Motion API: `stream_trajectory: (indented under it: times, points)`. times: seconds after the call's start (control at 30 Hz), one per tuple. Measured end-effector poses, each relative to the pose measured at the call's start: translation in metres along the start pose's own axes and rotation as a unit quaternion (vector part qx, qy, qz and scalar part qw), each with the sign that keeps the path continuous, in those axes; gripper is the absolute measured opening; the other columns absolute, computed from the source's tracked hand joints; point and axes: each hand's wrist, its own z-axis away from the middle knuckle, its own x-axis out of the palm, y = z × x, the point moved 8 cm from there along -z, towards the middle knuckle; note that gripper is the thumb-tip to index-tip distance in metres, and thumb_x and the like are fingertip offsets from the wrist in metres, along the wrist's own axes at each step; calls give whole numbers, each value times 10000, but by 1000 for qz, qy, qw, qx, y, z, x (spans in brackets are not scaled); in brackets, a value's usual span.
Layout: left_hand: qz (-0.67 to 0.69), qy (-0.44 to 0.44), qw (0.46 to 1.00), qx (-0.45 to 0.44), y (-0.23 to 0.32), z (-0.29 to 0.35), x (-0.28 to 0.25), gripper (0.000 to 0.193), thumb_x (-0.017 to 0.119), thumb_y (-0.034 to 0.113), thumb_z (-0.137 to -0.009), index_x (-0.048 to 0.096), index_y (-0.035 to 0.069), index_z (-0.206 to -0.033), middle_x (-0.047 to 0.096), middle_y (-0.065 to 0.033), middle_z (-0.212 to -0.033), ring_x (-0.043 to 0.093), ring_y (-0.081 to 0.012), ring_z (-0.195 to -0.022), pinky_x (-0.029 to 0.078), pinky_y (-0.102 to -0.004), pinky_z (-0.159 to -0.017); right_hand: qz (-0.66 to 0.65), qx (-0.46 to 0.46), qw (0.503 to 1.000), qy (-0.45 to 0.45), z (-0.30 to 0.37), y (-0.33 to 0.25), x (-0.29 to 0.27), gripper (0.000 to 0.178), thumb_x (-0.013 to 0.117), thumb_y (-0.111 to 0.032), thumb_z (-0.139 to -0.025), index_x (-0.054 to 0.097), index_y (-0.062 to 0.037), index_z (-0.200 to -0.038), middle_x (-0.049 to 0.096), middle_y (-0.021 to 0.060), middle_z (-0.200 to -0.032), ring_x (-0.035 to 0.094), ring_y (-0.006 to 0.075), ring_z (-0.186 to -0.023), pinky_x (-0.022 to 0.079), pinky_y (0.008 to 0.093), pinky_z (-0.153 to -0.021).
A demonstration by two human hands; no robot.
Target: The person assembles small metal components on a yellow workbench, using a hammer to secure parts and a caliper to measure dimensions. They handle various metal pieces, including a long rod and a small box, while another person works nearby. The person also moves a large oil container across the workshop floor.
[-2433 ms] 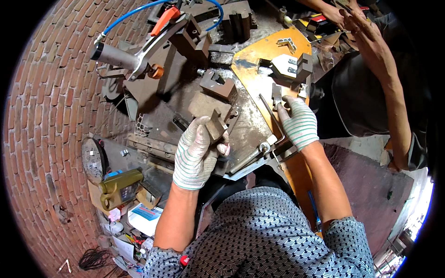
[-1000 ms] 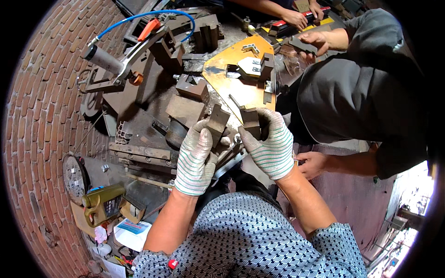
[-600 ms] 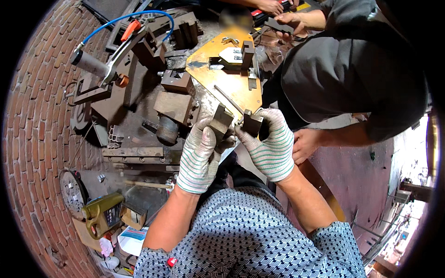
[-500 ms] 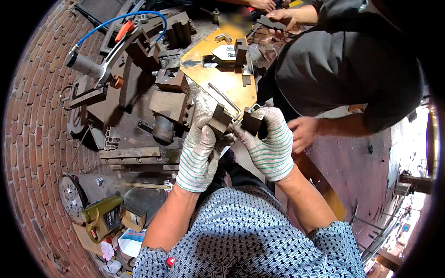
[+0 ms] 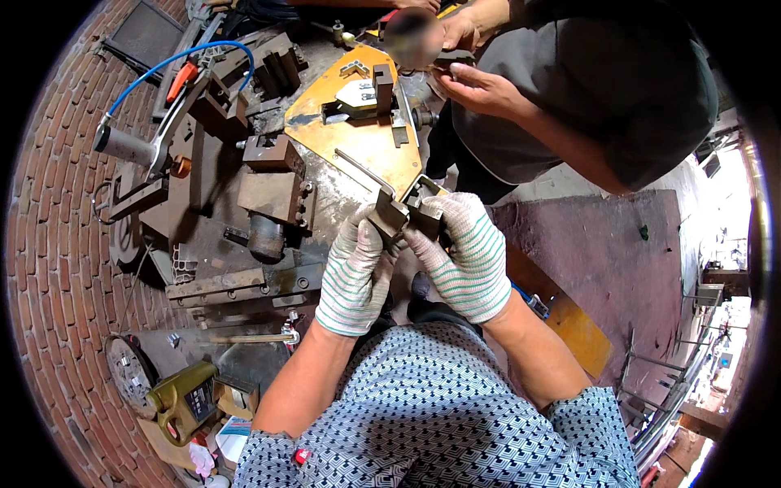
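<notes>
Head view: angled inward, left hand [image 5: 351,281] grips one block [image 5: 388,215], right hand [image 5: 469,264] another block [image 5: 427,216]

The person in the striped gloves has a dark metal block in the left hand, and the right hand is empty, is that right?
Not quite: the right hand isn't empty. The head view shows it gripping a second metal block, close beside the dark metal block that the left hand does hold.
</notes>
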Motion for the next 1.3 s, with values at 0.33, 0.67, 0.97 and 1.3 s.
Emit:
stream_trajectory:
  times: [0.33,0.67,0.97,1.3]
  points:
    - [56,-18,997,-43,-37,-16,34,413,552,377,-1020,561,94,-1320,612,-54,-1290,554,-186,-1215,422,-359,-1084,45,-18,999,8,6,15,-31,346,729,-138,-840,646,-39,-1161,656,167,-992,666,341,-863,549,384,-768]
    - [28,28,996,-83,-70,-24,32,399,560,372,-1012,568,102,-1305,621,-44,-1268,558,-176,-1204,440,-358,-1070,77,10,997,-22,14,36,-45,387,712,-161,-865,634,-25,-1218,651,191,-1053,671,364,-895,562,411,-777]
    - [48,5,996,-81,-82,-27,32,365,548,315,-1031,536,96,-1323,631,-39,-1202,610,-158,-1103,517,-321,-976,54,38,996,-54,22,49,-42,435,726,-181,-864,623,-25,-1257,656,193,-1031,665,362,-929,558,417,-790]
    - [51,2,993,-104,-95,-21,17,322,567,279,-1029,562,100,-1296,650,-60,-1174,647,-181,-1055,552,-333,-930,-41,113,986,-116,26,64,-33,478,755,-165,-846,612,-23,-1280,652,169,-1049,657,309,-950,536,372,-846]
